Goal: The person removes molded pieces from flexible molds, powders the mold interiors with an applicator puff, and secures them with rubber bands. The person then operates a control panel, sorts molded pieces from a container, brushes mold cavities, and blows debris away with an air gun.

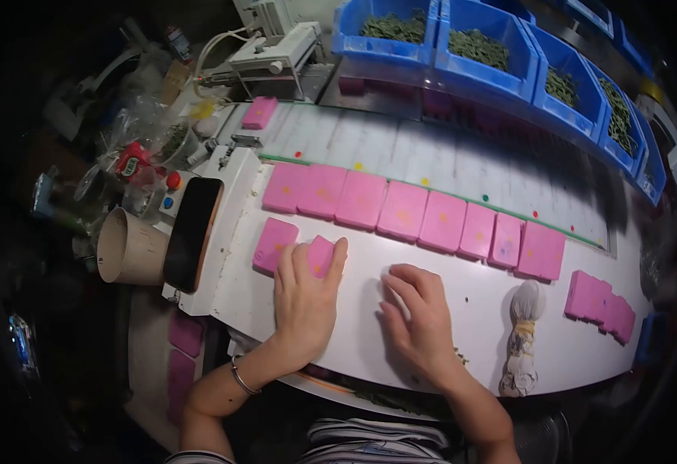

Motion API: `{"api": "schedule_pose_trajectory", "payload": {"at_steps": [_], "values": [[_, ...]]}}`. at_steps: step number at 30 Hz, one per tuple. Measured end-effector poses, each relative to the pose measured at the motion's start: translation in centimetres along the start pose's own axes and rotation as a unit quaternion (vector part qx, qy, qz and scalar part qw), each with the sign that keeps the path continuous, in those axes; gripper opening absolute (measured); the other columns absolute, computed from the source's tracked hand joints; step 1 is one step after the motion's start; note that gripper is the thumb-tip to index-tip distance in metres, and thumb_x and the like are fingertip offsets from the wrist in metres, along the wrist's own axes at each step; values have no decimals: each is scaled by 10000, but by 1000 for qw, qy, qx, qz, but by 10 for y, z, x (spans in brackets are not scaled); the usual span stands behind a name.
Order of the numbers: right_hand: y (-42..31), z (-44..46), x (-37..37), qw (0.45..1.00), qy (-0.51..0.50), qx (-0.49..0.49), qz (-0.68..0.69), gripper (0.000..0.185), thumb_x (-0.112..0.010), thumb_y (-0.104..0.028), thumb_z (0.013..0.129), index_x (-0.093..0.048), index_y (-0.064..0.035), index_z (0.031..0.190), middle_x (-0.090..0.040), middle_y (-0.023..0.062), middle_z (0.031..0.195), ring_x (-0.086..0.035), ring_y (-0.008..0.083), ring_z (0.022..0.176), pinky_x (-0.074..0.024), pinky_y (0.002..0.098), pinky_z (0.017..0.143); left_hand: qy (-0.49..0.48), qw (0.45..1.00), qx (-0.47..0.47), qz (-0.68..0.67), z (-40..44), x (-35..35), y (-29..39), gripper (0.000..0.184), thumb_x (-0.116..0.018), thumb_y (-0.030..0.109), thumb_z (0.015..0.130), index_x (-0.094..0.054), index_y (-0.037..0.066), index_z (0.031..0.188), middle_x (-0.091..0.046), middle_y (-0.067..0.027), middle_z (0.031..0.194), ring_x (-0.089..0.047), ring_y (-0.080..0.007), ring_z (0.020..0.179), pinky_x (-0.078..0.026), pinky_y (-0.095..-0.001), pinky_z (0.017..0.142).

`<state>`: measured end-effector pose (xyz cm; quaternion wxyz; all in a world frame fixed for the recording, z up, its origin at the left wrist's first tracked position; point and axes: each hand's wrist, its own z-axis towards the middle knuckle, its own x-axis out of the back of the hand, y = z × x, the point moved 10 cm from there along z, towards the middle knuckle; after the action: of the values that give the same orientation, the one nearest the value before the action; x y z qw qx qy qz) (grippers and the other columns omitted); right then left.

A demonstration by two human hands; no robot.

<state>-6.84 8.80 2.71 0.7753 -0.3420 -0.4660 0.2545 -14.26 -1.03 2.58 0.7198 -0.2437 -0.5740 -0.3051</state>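
Right of the phone (194, 236), the left hand (306, 301) is closed around a pink block (320, 257); the right hand (422, 321), farther from the phone, is empty, fingers parted. An even, gentle grip should spare the block's edges.

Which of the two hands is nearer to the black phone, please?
Left: the left hand, around a pink block, is just right of the phone, while the right hand is farther right, over the white tabletop.
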Motion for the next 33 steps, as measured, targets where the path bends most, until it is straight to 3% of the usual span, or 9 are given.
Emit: {"api": "schedule_pose_trajectory", "payload": {"at_steps": [3,6,9,12,21,23,27,29,33], "values": [[-27,3,4,1000,-12,23,-13,714,-731,-32,618,-440,20,1269,-415,208,1224,-443,355,1084,-409,389,886,-36,987,14,-154,-4,2,9,487,-600,136,825,-446,31,1275,-445,-243,1131,-413,-354,1118,-376,-417,896],[-40,-7,7,995,-22,87,-48,833,-753,-35,561,-378,71,1298,-374,237,1249,-405,376,1130,-397,406,911,-155,703,136,-681,-13,-21,27,369,-466,206,947,-451,9,1259,-519,-77,952,-508,-125,834,-415,-235,733],[-40,-17,26,995,9,87,-42,816,-746,-18,538,-401,104,1268,-400,241,1220,-428,369,1110,-403,407,907,-310,584,129,-739,-24,-30,65,397,-372,303,980,-465,3,1225,-510,-33,934,-482,-87,820,-415,-219,731],[-38,-31,42,991,65,74,-90,758,-733,-1,552,-436,112,1240,-440,230,1178,-461,359,1065,-418,397,892,-321,463,200,-802,-35,-42,91,458,-296,376,988,-457,2,1199,-512,-43,936,-485,-97,809,-420,-224,735],[-31,-43,90,995,56,38,-73,525,-750,-43,560,-611,23,1062,-556,133,922,-531,269,792,-411,346,654,-297,370,282,-834,-35,-52,111,589,-218,480,963,-417,-18,1207,-561,-130,1037,-589,-176,883,-510,-308,774],[-56,-52,81,990,-22,137,28,330,-744,-94,622,-639,-15,925,-547,66,763,-533,235,666,-409,333,591,-277,344,323,-837,-35,-65,107,618,-213,499,956,-421,-35,1185,-574,-123,948,-591,-173,806,-529,-322,721],[-61,-62,53,987,-92,128,30,200,-675,-35,712,-630,-10,905,-536,75,758,-562,179,635,-442,269,544,-241,358,239,-870,-16,-48,109,648,-193,506,957,-465,-60,1116,-560,-98,802,-559,-136,632,-527,-316,618],[-29,-46,93,997,54,-16,60,148,-591,16,801,-598,13,948,-526,81,739,-558,156,548,-441,256,469,-254,540,178,-783,-14,-33,108,644,-180,487,966,-521,-54,1039,-559,-84,730,-544,-125,593,-512,-297,590],[0,-35,89,958,107,-181,194,118,-498,27,873,-555,38,977,-522,80,713,-535,114,482,-440,227,433,-271,549,127,-781,-18,-22,114,602,-184,387,991,-584,-45,864,-564,-75,645,-520,-119,551,-460,-260,552]]}}
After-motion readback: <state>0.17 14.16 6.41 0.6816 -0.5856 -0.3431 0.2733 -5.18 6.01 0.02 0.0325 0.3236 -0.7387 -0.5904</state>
